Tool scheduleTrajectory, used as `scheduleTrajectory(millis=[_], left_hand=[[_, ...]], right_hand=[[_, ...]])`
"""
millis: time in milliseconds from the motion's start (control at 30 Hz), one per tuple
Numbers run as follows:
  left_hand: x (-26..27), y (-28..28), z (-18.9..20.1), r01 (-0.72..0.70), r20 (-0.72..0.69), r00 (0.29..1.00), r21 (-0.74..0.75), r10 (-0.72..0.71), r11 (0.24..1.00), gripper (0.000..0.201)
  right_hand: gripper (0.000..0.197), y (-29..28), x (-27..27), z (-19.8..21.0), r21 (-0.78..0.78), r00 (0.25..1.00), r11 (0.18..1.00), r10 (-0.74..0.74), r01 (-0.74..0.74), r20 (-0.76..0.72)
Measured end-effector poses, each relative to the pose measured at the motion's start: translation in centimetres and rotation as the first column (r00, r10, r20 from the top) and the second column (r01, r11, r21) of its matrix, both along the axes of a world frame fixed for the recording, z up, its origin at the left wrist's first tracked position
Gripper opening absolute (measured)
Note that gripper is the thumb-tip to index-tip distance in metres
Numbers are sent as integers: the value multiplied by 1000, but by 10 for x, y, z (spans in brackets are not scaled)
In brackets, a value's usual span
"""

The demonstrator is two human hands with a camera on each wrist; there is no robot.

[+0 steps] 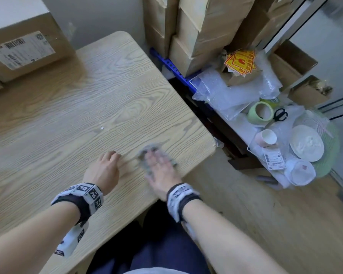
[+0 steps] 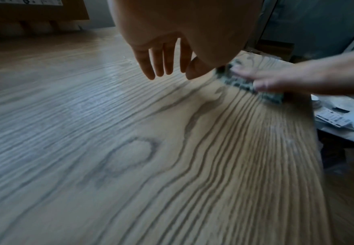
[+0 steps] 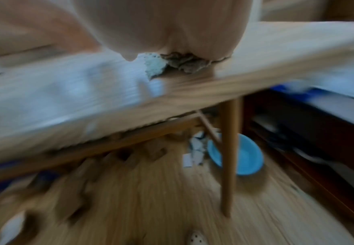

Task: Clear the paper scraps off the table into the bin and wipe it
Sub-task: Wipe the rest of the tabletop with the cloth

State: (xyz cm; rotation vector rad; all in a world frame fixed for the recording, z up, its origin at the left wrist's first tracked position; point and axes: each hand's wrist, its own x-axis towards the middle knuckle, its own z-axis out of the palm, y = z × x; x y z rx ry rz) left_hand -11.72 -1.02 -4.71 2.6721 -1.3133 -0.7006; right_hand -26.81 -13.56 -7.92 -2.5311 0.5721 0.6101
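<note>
The wood-grain table point(image 1: 87, 99) carries one tiny white paper scrap point(image 1: 102, 128) near its middle. A grey cloth point(image 1: 146, 150) lies near the table's front right corner, and my right hand point(image 1: 158, 161) presses flat on it with fingers spread. It shows blurred in the left wrist view, cloth point(image 2: 243, 85) under the right hand point(image 2: 262, 79). In the right wrist view the cloth point(image 3: 184, 64) bunches under my palm. My left hand point(image 1: 111, 155) rests beside it, fingers relaxed point(image 2: 163, 64), holding nothing. A blue basin point(image 3: 247, 157) sits on the floor under the table, white paper pieces point(image 3: 197, 149) beside it.
A labelled cardboard box point(image 1: 22, 50) sits on the table's far left. Stacked cardboard boxes point(image 1: 196, 36) stand behind the right edge. A low shelf at the right holds bubble wrap point(image 1: 222, 93), a green tape roll point(image 1: 253, 115), scissors point(image 1: 280, 114) and plates point(image 1: 306, 143). A table leg point(image 3: 229, 157) stands by the basin.
</note>
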Motion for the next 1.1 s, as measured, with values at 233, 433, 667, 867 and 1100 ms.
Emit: scheduleTrajectory(millis=[233, 433, 667, 867, 1100], left_hand=[[2, -15, 2, -114, -6, 994, 9, 114, 993, 37], [-7, -36, -2, -180, -22, 983, 11, 180, 984, 34], [-7, -35, 4, -271, -36, 962, -24, 270, 962, 31], [16, 1, 15, -410, 20, 912, -8, 410, 912, 25], [31, 13, 19, -461, -3, 888, -8, 461, 888, 33]], right_hand=[[63, -33, 21, -7, -47, 984, 984, 173, -171, 51], [65, -162, -2, 0, -93, 989, 986, -144, 141, -21], [70, -91, 39, -2, -46, 991, 990, 137, -137, 2], [69, 0, 94, -7, 36, 799, 798, 601, -602, 26], [68, -131, 108, -4, -123, 998, 990, 70, -68, 9]])
